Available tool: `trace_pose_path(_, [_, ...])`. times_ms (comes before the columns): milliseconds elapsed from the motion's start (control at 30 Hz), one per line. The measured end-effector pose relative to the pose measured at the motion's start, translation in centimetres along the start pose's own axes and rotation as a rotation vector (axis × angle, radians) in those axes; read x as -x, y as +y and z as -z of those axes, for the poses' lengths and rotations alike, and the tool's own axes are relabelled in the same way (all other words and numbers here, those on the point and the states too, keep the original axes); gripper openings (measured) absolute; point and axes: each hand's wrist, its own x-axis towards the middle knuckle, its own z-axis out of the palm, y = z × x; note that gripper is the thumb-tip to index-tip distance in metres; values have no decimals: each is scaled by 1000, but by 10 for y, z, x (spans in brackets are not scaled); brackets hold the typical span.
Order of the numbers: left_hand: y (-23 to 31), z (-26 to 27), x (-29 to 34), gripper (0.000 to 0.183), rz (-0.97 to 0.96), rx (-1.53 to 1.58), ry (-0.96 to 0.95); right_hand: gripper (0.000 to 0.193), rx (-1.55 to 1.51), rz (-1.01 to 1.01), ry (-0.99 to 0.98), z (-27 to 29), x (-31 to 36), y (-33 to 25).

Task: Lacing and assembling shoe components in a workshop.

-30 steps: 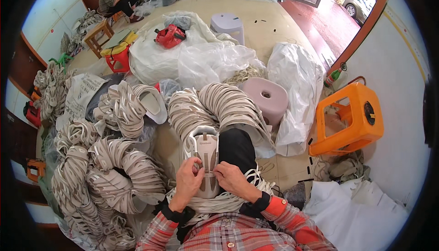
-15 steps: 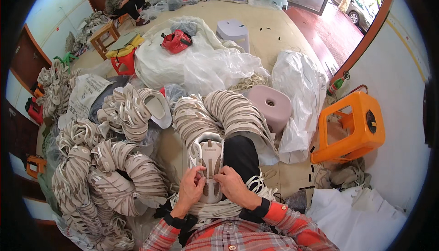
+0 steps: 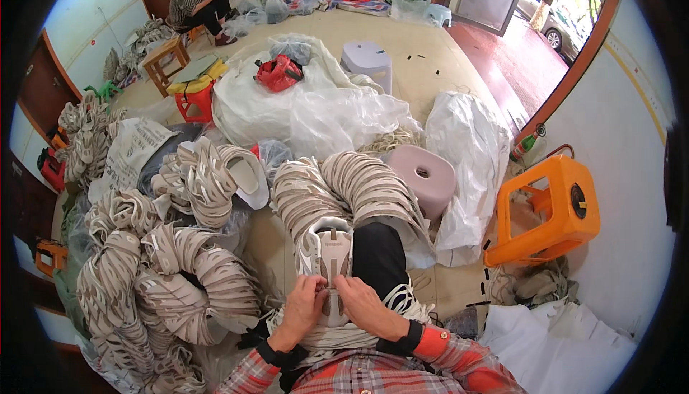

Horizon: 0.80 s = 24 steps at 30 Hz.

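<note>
A beige and white shoe upper [image 3: 334,245] lies on my lap, its tongue facing up. My left hand [image 3: 303,311] is closed in a pinch at its left edge, low on the lacing area. Opposite it, my right hand [image 3: 364,309] pinches at the right edge, the fingertips of both hands nearly meeting. A thin pale shoelace seems to run between the fingers, though they hide most of it. Loose cream shoelaces [image 3: 337,341] lie in a heap across my lap beneath the upper. Beyond it, nested shoe uppers [image 3: 369,186] form long curved stacks.
More stacked uppers [image 3: 197,279] crowd the floor at left. A pinkish stool [image 3: 423,175] and a tipped orange stool [image 3: 549,204] stand at right. White plastic sheeting [image 3: 344,114] spreads ahead with a red bag [image 3: 280,72] on it. Another person [image 3: 199,6] sits far left.
Both hands stay at the shoe upper, with the fingertips drawn closer together over its middle. The whole view has shifted slightly.
</note>
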Motion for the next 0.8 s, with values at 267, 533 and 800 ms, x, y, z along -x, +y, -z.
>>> trace_pose_path(267, [-4, 18, -20, 11, -166, -346, -312, 27, -438, -292, 75, -22, -1, 24])
trace_pose_path(533, [-11, 113, -52, 12, -240, -344, 185, 45, -782, -675, -670, 89, 19, 31])
trace_pose_path(800, [-14, 2, -152, 19, 242, 1870, -242, 38, -836, -380, -653, 193, 51, -11])
